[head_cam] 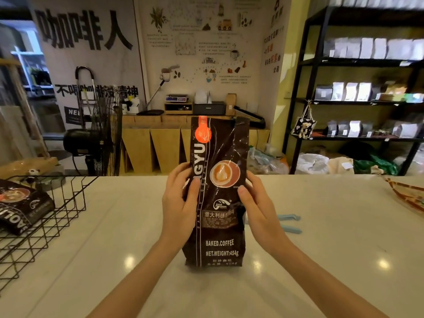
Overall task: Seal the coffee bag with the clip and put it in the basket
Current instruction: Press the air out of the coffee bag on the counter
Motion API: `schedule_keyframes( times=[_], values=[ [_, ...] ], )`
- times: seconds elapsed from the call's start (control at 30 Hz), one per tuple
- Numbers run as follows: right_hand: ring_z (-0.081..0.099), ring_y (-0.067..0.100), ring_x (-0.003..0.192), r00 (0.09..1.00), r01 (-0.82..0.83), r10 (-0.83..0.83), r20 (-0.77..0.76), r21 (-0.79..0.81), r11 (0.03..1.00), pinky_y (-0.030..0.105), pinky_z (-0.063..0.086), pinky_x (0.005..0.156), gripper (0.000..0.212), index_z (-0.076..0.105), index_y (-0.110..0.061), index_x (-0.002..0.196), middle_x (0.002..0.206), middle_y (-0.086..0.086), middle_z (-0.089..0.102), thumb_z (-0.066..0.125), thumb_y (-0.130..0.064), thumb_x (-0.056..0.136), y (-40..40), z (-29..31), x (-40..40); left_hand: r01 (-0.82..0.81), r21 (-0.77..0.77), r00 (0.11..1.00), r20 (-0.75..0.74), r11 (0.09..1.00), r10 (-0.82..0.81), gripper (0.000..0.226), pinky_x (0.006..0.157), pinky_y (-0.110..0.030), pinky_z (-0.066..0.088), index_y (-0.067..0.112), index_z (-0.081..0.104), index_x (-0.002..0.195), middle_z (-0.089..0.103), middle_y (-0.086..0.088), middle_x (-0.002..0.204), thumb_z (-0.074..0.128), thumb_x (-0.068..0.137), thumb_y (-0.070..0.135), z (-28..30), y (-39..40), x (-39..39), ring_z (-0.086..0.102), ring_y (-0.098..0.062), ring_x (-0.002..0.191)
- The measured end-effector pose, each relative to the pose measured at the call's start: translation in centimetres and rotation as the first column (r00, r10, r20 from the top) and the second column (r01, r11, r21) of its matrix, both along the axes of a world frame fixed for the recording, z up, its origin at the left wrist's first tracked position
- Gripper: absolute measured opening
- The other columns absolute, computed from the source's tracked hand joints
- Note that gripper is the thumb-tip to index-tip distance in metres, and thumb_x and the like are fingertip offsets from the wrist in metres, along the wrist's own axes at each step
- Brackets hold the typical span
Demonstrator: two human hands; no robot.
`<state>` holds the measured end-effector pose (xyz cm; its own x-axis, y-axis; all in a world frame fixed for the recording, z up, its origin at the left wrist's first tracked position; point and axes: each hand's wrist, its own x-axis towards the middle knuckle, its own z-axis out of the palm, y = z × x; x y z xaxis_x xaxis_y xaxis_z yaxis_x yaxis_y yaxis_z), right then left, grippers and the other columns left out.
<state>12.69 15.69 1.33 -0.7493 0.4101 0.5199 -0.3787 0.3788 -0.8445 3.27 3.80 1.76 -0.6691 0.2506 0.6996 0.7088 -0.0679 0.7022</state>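
A tall dark brown coffee bag (220, 226) with an orange emblem and a cup picture stands upright on the white counter in the middle. My left hand (181, 203) grips its left side at mid height. My right hand (254, 200) grips its right side. The bag's top is unfolded and stands straight. A light blue clip (290, 223) lies on the counter just right of the bag, partly hidden behind my right hand. The black wire basket (57, 203) sits at the left edge of the counter.
Another dark coffee bag (20, 207) lies inside the basket. A patterned cloth or tray edge (408, 193) shows at the counter's right side. Beyond the counter stand a fan, wooden cabinets and black shelves with bags.
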Motion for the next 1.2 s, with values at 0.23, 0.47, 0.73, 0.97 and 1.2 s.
schedule_keyframes(
  times=[0.23,0.47,0.73,0.97,1.2],
  values=[
    [0.053,-0.015,0.102,1.0,0.003,-0.002,0.021,-0.029,1.0,0.009,0.049,0.083,0.025,0.04,-0.042,0.11,0.112,-0.019,0.055,0.041,-0.023,0.092,0.8,-0.3,-0.3,0.062,0.097,0.994,0.081,0.993,-0.07,0.016,0.081,-0.012,0.047,0.038,0.047,0.1,0.052,0.005,0.114,0.047,0.085,0.033,-0.1,0.2,0.4,0.052,0.001,0.106],
    [0.051,0.005,0.117,0.996,-0.012,0.012,0.087,-0.002,1.0,0.025,0.045,0.096,0.059,0.04,-0.04,0.116,0.123,-0.014,0.055,0.067,-0.049,0.065,1.1,-0.4,-0.2,0.183,0.129,0.951,0.227,0.975,-0.209,0.019,0.071,-0.028,0.056,0.033,0.051,0.092,0.066,0.003,0.095,0.044,0.077,0.042,0.4,0.5,0.6,0.066,-0.01,0.087],
    [0.058,0.007,0.106,0.997,0.022,-0.015,0.076,-0.088,0.996,0.026,0.054,0.083,0.053,0.049,-0.03,0.112,0.113,-0.013,0.061,0.075,-0.025,0.065,2.1,0.1,-0.7,0.2,0.205,0.911,0.32,0.958,-0.258,0.011,0.055,-0.017,0.054,0.02,0.056,0.086,0.071,0.009,0.071,0.046,0.088,0.023,0.5,0.3,0.0,0.068,-0.007,0.07],
    [0.064,-0.006,0.085,0.998,0.011,-0.003,0.062,-0.136,0.991,0.01,0.051,0.062,0.04,0.059,-0.034,0.088,0.09,-0.018,0.07,0.08,-0.017,0.058,2.9,0.3,-1.3,0.218,0.233,0.874,0.386,0.948,-0.296,0.011,0.056,-0.021,0.056,0.019,0.06,0.081,0.072,0.01,0.069,0.05,0.086,0.02,0.7,0.2,-0.6,0.068,-0.009,0.067],
    [0.066,0.006,0.092,0.988,-0.105,0.119,0.099,-0.136,0.985,0.017,0.054,0.071,0.031,0.062,-0.029,0.091,0.088,-0.013,0.073,0.074,-0.03,0.062,3.8,1.2,-1.0,0.26,0.198,0.892,0.325,0.945,-0.314,0.015,0.062,-0.024,0.056,0.026,0.055,0.09,0.071,0.007,0.082,0.051,0.079,0.036,0.3,0.0,-0.3,0.068,-0.014,0.079]
  ],
)
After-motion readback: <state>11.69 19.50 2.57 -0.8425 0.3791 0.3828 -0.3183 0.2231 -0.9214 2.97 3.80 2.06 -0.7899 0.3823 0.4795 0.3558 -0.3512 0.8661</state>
